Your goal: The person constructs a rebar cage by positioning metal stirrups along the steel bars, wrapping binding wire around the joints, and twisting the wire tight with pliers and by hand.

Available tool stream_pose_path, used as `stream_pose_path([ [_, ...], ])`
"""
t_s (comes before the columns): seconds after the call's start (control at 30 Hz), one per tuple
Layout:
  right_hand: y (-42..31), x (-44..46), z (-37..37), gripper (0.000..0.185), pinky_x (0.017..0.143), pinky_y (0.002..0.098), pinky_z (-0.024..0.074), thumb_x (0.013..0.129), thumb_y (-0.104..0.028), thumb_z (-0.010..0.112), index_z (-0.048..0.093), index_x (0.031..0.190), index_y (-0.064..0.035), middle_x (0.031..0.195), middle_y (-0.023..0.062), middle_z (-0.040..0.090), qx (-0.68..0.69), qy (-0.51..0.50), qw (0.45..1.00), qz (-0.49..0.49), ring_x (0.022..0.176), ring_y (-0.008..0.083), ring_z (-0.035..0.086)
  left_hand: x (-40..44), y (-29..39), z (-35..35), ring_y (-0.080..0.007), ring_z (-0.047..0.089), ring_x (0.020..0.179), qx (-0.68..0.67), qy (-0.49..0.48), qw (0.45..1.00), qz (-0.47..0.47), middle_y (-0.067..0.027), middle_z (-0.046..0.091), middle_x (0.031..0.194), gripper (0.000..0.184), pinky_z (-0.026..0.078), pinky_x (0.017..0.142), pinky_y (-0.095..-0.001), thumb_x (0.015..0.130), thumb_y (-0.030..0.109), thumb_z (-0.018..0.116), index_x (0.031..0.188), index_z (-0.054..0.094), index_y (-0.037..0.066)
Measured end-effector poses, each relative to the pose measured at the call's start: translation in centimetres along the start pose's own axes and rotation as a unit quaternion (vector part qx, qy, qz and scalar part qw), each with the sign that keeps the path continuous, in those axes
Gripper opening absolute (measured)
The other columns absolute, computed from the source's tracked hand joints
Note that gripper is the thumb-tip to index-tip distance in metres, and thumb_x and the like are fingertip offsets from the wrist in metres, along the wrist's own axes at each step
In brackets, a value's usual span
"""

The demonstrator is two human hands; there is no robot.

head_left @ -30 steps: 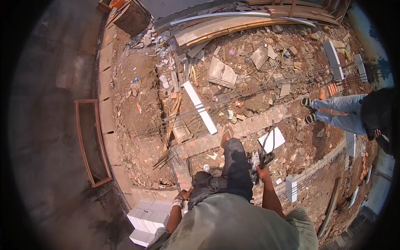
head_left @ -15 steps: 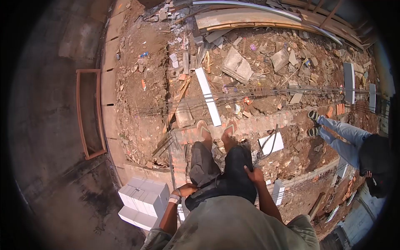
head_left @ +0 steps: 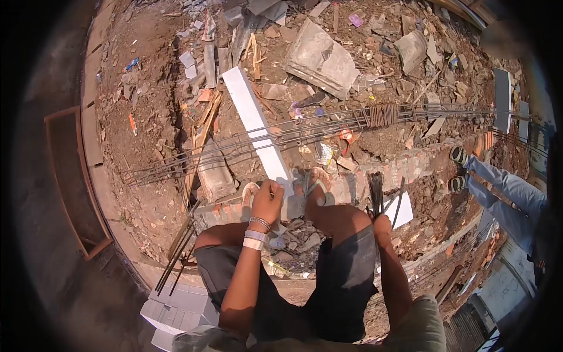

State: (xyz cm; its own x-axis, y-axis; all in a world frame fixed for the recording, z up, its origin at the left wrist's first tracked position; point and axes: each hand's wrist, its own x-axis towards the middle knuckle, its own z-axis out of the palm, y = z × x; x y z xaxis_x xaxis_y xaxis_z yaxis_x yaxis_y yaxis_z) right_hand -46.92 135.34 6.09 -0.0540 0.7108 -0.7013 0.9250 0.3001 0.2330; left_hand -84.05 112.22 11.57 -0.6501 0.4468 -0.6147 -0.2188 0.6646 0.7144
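Here, hands (head_left: 268, 201) curled, right (head_left: 382, 225) around dark strands (head_left: 376, 191)

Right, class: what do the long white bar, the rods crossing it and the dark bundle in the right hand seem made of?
White bar: possibly lightweight concrete or foam; matte, pale, sharp edges.
Rods: probably steel, dull; long, thin, carrying rusty-looking loops.
Dark bundle: perhaps metal wire, finish unclear; many fine strands.
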Motion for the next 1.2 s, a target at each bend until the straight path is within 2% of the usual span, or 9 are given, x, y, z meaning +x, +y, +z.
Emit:
stream_pose_path([
  [0.13, -1.1, 11.3, 11.2, 0.059, 0.085, 0.0481, 0.0549, 0.090, -0.049, 0.064, 0.061, 0.115, 0.0038, 0.109, 0.0230, 0.064, -0.025, 0.058, 0.996, 0.061, 0.100, 0.0407, 0.066, 11.1, -6.2, 8.0, -0.0313, 0.066, 0.074, 0.025, -0.052, 0.997, 0.050, -0.0158, 0.067, 0.081, 0.033, 0.051, 0.069, -0.0395, 0.091, 0.033, 0.062, 0.093, 0.061, 0.000],
  [0.23, -3.6, 14.1, 15.8, 0.051, 0.082, 0.0503, 0.0535, 0.086, -0.044, 0.071, 0.065, 0.103, 0.0036, 0.106, 0.0242, 0.063, 0.057, 0.085, 0.994, -0.044, 0.096, 0.0416, 0.066, 17.9, -9.1, 11.8, -0.0189, 0.067, 0.067, 0.086, -0.168, 0.980, 0.071, -0.0104, 0.068, 0.082, 0.031, 0.053, 0.065, -0.0312, 0.096, 0.031, 0.060, 0.099, 0.064, 0.001],
  [0.33, -7.8, 13.9, 15.4, 0.052, 0.079, 0.0507, 0.0527, 0.083, -0.047, 0.075, 0.067, 0.096, 0.0033, 0.102, 0.0254, 0.063, 0.124, 0.078, 0.987, -0.067, 0.093, 0.0430, 0.065, 21.3, -8.0, 15.9, -0.0194, 0.068, 0.063, 0.071, -0.485, 0.868, -0.078, -0.0116, 0.068, 0.082, 0.038, 0.054, 0.060, -0.0338, 0.098, 0.035, 0.056, 0.103, 0.067, 0.000],
  [0.47, -9.1, 13.7, 16.0, 0.053, 0.077, 0.0498, 0.0527, 0.083, -0.048, 0.074, 0.068, 0.099, 0.0026, 0.098, 0.0264, 0.064, 0.190, 0.104, 0.975, -0.051, 0.089, 0.0437, 0.066, 21.2, -11.1, 23.4, -0.0331, 0.072, 0.087, 0.249, -0.434, 0.865, 0.051, -0.0207, 0.071, 0.076, 0.064, 0.054, 0.081, -0.0418, 0.100, 0.050, 0.040, 0.087, 0.071, -0.005],
  [0.5, -9.0, 13.5, 15.6, 0.053, 0.077, 0.0499, 0.0530, 0.084, -0.048, 0.073, 0.068, 0.103, 0.0019, 0.099, 0.0267, 0.064, 0.189, 0.095, 0.976, -0.049, 0.089, 0.0439, 0.066, 21.4, -17.5, 27.4, -0.0351, 0.071, 0.087, 0.245, -0.220, 0.939, 0.101, -0.0216, 0.071, 0.081, 0.060, 0.054, 0.082, -0.0408, 0.101, 0.048, 0.043, 0.091, 0.071, -0.004],
  [0.6, -8.3, 12.7, 16.1, 0.051, 0.076, 0.0509, 0.0529, 0.088, -0.046, 0.069, 0.067, 0.107, 0.0013, 0.098, 0.0283, 0.064, 0.195, 0.089, 0.975, -0.057, 0.089, 0.0449, 0.066, 20.7, -15.9, 27.6, -0.0313, 0.072, 0.082, 0.044, -0.116, 0.987, 0.100, -0.0181, 0.073, 0.087, 0.048, 0.057, 0.076, -0.0381, 0.099, 0.040, 0.055, 0.096, 0.070, -0.005],
  [0.7, -7.6, 12.0, 16.7, 0.048, 0.076, 0.0515, 0.0527, 0.090, -0.044, 0.068, 0.067, 0.107, 0.0011, 0.101, 0.0280, 0.064, 0.180, 0.095, 0.977, -0.060, 0.090, 0.0455, 0.065, 21.4, -15.5, 27.9, -0.0218, 0.071, 0.078, -0.160, -0.295, 0.940, -0.056, -0.0129, 0.073, 0.090, 0.041, 0.056, 0.065, -0.0329, 0.093, 0.037, 0.067, 0.099, 0.071, -0.002],
  [0.8, -7.7, 11.1, 16.0, 0.046, 0.075, 0.0525, 0.0523, 0.091, -0.042, 0.067, 0.066, 0.106, 0.0006, 0.102, 0.0272, 0.064, 0.152, 0.104, 0.982, -0.051, 0.090, 0.0459, 0.065, 21.0, -12.6, 27.3, -0.0124, 0.070, 0.074, -0.166, -0.297, 0.932, -0.121, -0.0090, 0.073, 0.092, 0.036, 0.055, 0.057, -0.0258, 0.087, 0.031, 0.077, 0.102, 0.071, -0.001],
  [1.2, -7.8, 7.3, 12.7, 0.041, 0.072, 0.0526, 0.0497, 0.090, -0.038, 0.069, 0.066, 0.089, 0.0029, 0.092, 0.0273, 0.063, 0.109, 0.124, 0.984, -0.071, 0.083, 0.0468, 0.064, 21.9, -15.0, 27.6, -0.0119, 0.061, 0.092, -0.368, -0.449, 0.744, -0.331, 0.0020, 0.065, 0.101, 0.036, 0.053, 0.080, -0.0258, 0.088, 0.040, 0.076, 0.112, 0.065, 0.015],
])
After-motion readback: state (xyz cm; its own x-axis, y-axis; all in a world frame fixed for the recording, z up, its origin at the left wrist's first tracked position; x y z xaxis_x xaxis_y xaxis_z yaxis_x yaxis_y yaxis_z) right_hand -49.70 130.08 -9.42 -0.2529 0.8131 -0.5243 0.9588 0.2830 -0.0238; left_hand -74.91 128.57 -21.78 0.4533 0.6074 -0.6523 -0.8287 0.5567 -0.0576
